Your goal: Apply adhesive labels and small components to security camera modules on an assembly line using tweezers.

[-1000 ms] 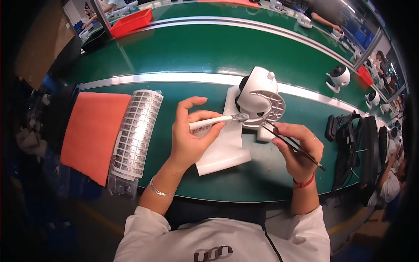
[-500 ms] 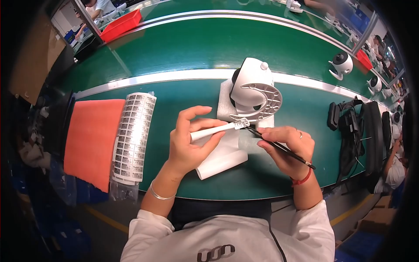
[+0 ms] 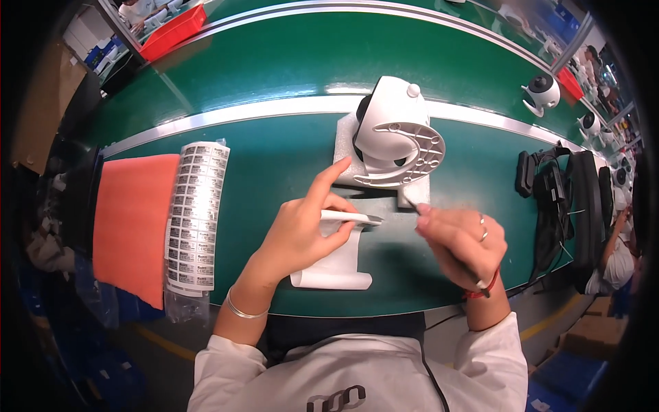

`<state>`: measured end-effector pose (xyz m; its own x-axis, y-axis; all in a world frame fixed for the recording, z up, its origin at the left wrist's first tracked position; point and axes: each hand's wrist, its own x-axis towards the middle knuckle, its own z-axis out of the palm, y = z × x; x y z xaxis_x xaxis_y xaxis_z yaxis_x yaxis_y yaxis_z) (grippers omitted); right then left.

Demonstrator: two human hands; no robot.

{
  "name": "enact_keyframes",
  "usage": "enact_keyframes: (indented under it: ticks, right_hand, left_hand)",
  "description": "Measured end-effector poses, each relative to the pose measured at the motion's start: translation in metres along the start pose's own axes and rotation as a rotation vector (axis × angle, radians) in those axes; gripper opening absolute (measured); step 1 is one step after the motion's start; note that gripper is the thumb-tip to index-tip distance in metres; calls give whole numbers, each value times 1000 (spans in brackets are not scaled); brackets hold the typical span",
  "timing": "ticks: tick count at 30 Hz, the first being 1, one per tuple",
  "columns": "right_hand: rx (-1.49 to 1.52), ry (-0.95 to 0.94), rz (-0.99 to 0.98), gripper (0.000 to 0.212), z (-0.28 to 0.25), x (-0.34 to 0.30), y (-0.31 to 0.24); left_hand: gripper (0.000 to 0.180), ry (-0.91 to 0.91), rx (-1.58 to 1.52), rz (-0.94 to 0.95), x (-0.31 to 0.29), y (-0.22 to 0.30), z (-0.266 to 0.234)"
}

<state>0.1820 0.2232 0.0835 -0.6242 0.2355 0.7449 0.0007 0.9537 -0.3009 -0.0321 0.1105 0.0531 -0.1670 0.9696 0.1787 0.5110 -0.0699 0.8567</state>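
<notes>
My left hand pinches a curled white strip of label backing paper between thumb and fingers, its index finger stretched toward the device. The paper's lower part hangs down to the mat and ends in a roll. In my right hand is a pair of dark tweezers, slightly blurred, tips just below the device; whether they hold a label I cannot tell. A white rounded camera-like device lies tilted with its ribbed underside toward me. It rests on a white foam block.
On the left lie an orange-pink sheet and a sheet of printed silver labels. Black adapters and cables are at the right. Beyond a pale rail runs a green belt with further white devices. A red bin stands far left.
The right hand has drawn the tweezers away from the strip, their tips now nearer the device's base. My left hand has lowered slightly with the paper, and the view has shifted a little.
</notes>
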Motion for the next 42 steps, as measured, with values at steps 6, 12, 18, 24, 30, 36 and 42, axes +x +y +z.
enact_keyframes:
  ticks: [6, 12, 18, 24, 30, 36, 42]
  right_hand:
    - [166, -40, 167, 21, -1, -7, -2]
    - [207, -44, 228, 21, 6, -13, 0]
    - [195, -81, 252, 20, 4, -13, 1]
    - [116, -6, 177, 24, 6, -10, 12]
    - [-26, -101, 45, 28, 6, -13, 7]
    - [-24, 93, 67, 30, 13, -22, 1]
    - [22, 123, 92, 28, 14, -27, 1]
  left_hand:
    - [76, 69, -120, -8, 2, -1, 2]
    - [76, 110, -166, 26, -1, -3, 1]
    - [75, 102, -118, 104, -1, -3, 4]
    - [76, 58, -90, 128, 6, -8, 6]
    - [78, -22, -11, -2, 1, 0, -1]
    - [77, -15, -35, 8, -5, -7, 7]
    - [82, -46, -4, -27, -1, -11, 9]
